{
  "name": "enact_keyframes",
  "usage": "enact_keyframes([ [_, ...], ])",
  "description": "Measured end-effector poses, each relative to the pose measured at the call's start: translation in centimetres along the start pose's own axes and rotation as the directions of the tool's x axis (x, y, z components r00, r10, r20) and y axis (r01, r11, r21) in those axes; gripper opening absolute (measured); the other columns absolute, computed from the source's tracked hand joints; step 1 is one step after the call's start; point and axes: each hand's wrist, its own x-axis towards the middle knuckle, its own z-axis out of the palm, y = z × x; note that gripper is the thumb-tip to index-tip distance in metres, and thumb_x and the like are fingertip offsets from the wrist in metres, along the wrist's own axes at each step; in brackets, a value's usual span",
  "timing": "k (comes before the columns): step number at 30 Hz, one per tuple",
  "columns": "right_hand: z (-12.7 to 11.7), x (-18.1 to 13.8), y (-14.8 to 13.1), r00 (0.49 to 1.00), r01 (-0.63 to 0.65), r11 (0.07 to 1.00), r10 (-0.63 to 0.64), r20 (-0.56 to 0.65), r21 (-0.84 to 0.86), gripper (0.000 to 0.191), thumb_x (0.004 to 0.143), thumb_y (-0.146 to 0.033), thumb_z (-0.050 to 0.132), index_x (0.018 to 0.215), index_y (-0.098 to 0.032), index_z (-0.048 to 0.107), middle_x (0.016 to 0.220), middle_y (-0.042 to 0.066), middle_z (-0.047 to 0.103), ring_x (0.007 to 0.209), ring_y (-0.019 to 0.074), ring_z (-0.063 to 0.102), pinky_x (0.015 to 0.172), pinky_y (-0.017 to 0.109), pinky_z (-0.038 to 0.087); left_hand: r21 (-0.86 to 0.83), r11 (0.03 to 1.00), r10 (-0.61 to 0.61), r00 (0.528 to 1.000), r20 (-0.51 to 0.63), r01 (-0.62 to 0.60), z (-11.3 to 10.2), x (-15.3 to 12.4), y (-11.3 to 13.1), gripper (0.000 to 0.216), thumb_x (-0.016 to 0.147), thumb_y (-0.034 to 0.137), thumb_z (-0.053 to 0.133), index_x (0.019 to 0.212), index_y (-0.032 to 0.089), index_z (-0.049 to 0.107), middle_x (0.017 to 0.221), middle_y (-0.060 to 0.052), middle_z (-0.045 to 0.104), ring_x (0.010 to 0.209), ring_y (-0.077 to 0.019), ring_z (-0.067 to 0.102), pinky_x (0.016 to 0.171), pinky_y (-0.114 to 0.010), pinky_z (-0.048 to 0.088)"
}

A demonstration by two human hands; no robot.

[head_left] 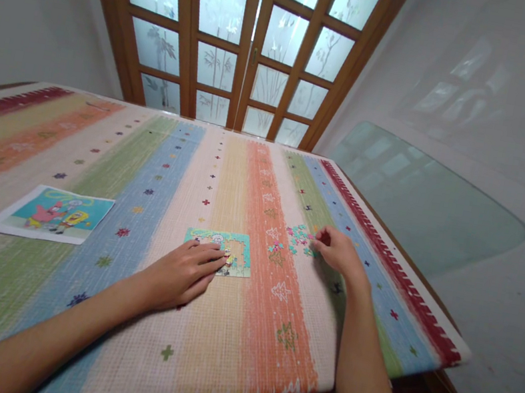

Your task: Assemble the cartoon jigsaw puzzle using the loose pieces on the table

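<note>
A partly filled jigsaw puzzle (242,247) with a cartoon picture lies flat on the table. My left hand (185,271) rests palm down over its left part, fingers stretched out, covering some of the picture. To the right is a loose cluster of small puzzle pieces (300,238), mostly teal with some pink. At the cluster's right edge, my right hand (337,250) has its thumb and fingertips brought together. Whatever may be between those fingertips is too small to make out.
A printed cartoon picture sheet (56,214) lies at the left on the striped tablecloth (116,333). The table's front edge drops off near my right forearm. White walls stand on both sides, and a wooden glass-paned door (247,51) is behind the table.
</note>
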Motion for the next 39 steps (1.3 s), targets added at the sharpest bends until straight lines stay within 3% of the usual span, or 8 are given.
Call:
enact_keyframes([
  [5, 0.8, -0.4, -3.3, 0.971, 0.216, 0.925, -0.236, 0.026, 0.313, 0.012, 0.087, -0.022, 0.062, 0.094, -0.018, 0.070, 0.083, 0.006, 0.074, 0.074, 0.0181, 0.066, 0.072, 0.029, 0.051, -0.021, 1.000, 0.008, 1.000, -0.028, -0.008, 0.0, 0.1, 0.2, 0.036, 0.101, 0.018, 0.041, 0.132, 0.017, 0.060, 0.130, -0.013, 0.066, 0.121, -0.0274, 0.060, 0.104, -0.048, 0.046],
  [8, 2.4, -0.9, -5.9, 0.881, 0.410, 0.800, -0.471, 0.035, 0.439, 0.016, 0.088, -0.020, 0.063, 0.099, -0.019, 0.075, 0.095, 0.008, 0.076, 0.084, 0.0185, 0.068, 0.077, 0.031, 0.052, -0.024, 1.000, 0.001, 1.000, -0.017, -0.001, -0.1, 0.2, 0.2, 0.037, 0.101, 0.018, 0.042, 0.133, 0.017, 0.060, 0.129, -0.013, 0.066, 0.120, -0.0277, 0.060, 0.104, -0.049, 0.046],
  [11, 4.6, -1.8, -8.5, 0.808, 0.476, 0.715, -0.586, 0.067, 0.512, 0.018, 0.090, -0.018, 0.065, 0.104, -0.020, 0.076, 0.097, 0.007, 0.075, 0.083, 0.0169, 0.066, 0.077, 0.030, 0.052, -0.020, 1.000, -0.004, 1.000, -0.012, 0.004, -0.2, 0.2, 0.2, 0.036, 0.101, 0.018, 0.042, 0.132, 0.017, 0.060, 0.130, -0.013, 0.066, 0.120, -0.0277, 0.060, 0.103, -0.048, 0.046],
  [16, 7.1, -3.1, -11.4, 0.825, 0.411, 0.687, -0.560, 0.076, 0.600, 0.026, 0.087, -0.014, 0.068, 0.113, -0.016, 0.070, 0.096, 0.006, 0.073, 0.081, 0.0164, 0.065, 0.075, 0.030, 0.052, -0.022, 1.000, -0.012, 1.000, -0.005, 0.011, -0.3, 0.3, 0.3, 0.037, 0.101, 0.018, 0.041, 0.133, 0.018, 0.060, 0.129, -0.013, 0.065, 0.117, -0.0271, 0.061, 0.102, -0.046, 0.047],
  [19, 7.4, -3.4, -12.0, 0.790, 0.491, 0.673, -0.611, 0.043, 0.553, 0.016, 0.089, -0.011, 0.067, 0.103, -0.016, 0.073, 0.095, 0.006, 0.073, 0.086, 0.0175, 0.065, 0.080, 0.031, 0.051, -0.027, 1.000, -0.012, 1.000, -0.013, 0.011, -0.4, 0.4, 0.4, 0.038, 0.101, 0.018, 0.041, 0.134, 0.018, 0.059, 0.129, -0.013, 0.065, 0.115, -0.0277, 0.061, 0.102, -0.047, 0.046],
  [27, 7.8, -3.5, -12.3, 0.719, 0.632, 0.626, -0.694, -0.044, 0.456, 0.020, 0.092, -0.008, 0.062, 0.099, -0.017, 0.078, 0.092, 0.008, 0.070, 0.088, 0.0189, 0.064, 0.080, 0.032, 0.050, 0.021, 1.000, 0.004, 1.000, -0.015, -0.004, -0.3, 0.4, 0.5, 0.035, 0.101, 0.017, 0.042, 0.131, 0.015, 0.059, 0.127, -0.013, 0.065, 0.112, -0.0279, 0.062, 0.100, -0.046, 0.046],
  [33, 7.5, -3.3, -12.2, 0.758, 0.600, 0.647, -0.648, -0.076, 0.470, 0.017, 0.092, -0.005, 0.061, 0.098, -0.015, 0.074, 0.091, 0.007, 0.069, 0.087, 0.0186, 0.062, 0.081, 0.032, 0.048, 0.039, 0.999, 0.016, 1.000, -0.014, -0.016, -0.1, 0.3, 0.3, 0.035, 0.102, 0.016, 0.040, 0.131, 0.014, 0.059, 0.128, -0.013, 0.065, 0.116, -0.0276, 0.060, 0.101, -0.045, 0.046],
  [39, 7.4, -3.2, -12.1, 0.737, 0.616, 0.644, -0.674, -0.043, 0.453, 0.021, 0.092, -0.004, 0.060, 0.093, -0.018, 0.076, 0.089, 0.006, 0.067, 0.089, 0.0192, 0.061, 0.081, 0.033, 0.047, 0.052, 0.999, 0.019, 1.000, -0.011, -0.018, -0.2, 0.3, 0.4, 0.035, 0.102, 0.016, 0.038, 0.130, 0.014, 0.059, 0.128, -0.014, 0.065, 0.116, -0.0276, 0.060, 0.100, -0.045, 0.047],
])
